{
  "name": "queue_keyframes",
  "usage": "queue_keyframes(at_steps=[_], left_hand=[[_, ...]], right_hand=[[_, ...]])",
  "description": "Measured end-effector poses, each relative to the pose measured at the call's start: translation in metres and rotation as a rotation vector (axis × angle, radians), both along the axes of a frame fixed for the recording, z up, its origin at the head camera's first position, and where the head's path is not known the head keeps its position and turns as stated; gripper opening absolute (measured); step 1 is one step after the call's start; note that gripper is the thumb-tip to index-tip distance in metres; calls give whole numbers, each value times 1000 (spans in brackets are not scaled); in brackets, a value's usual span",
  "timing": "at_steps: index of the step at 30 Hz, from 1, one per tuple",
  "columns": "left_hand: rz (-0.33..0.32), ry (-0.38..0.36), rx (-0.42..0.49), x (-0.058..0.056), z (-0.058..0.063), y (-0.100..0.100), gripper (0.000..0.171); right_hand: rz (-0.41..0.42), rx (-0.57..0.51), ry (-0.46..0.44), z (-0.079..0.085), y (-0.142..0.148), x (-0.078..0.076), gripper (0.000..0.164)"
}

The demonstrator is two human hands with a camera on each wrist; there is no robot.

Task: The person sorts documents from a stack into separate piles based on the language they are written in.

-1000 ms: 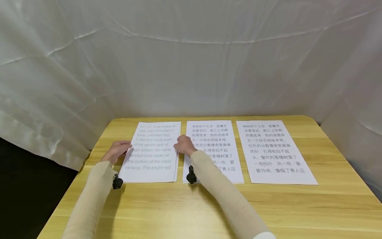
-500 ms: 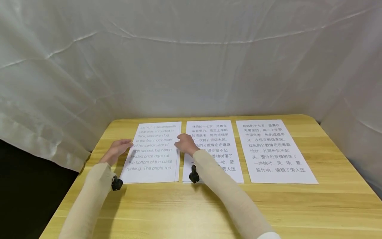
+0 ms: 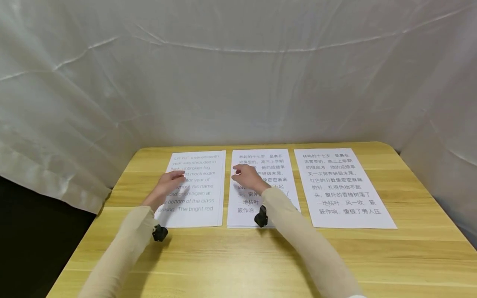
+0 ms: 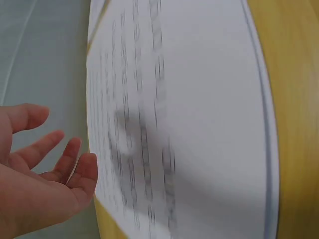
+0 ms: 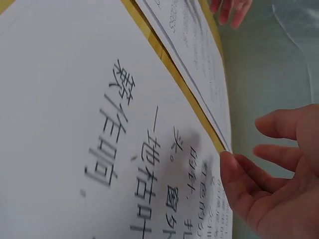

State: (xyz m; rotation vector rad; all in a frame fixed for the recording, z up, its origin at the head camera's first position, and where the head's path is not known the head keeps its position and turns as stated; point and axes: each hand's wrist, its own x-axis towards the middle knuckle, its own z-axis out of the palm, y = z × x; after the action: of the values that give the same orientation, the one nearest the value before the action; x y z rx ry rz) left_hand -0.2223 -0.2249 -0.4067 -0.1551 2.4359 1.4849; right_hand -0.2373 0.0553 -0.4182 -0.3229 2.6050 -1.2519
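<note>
Three groups of printed paper lie side by side on a wooden table. My left hand (image 3: 166,187) hovers over the left part of the English-text sheets (image 3: 201,198), its shadow falling on the print. In the left wrist view its fingers (image 4: 87,172) are loosely bent with nothing between them. My right hand (image 3: 249,177) is over the middle stack of Chinese-text sheets (image 3: 238,219), near its left side. The right wrist view shows this hand's fingers (image 5: 279,124) relaxed and holding nothing. Sheet edges peek out beneath the top page of both these stacks.
To the right lies another Chinese-text sheet (image 3: 339,194). The wooden table (image 3: 231,265) extends in front of the papers. A pale fabric curtain (image 3: 238,91) hangs behind and at both sides. Black camera units (image 3: 160,233) sit at the wrists.
Both hands have left the edges of the English-text stack and moved right; the left is now over that stack, the right over the middle one. The papers look nearly unmoved.
</note>
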Motion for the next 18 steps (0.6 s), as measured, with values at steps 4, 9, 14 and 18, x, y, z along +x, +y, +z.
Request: queue_keyframes(at_steps=[4,9,14,18], left_hand=[[6,12,66,1,-4,19,49],[25,38,180,4,-7,44,46],[57,43,311,3,-13,73,44],[54,44,335,0,-17,95,43]], right_hand=[[10,-1,23,2,15,2,46],[-37,-44,9,2,31,4,47],[-106,-90,3,-1,47,7,49],[-180,-105,29,-5,59,11,49]])
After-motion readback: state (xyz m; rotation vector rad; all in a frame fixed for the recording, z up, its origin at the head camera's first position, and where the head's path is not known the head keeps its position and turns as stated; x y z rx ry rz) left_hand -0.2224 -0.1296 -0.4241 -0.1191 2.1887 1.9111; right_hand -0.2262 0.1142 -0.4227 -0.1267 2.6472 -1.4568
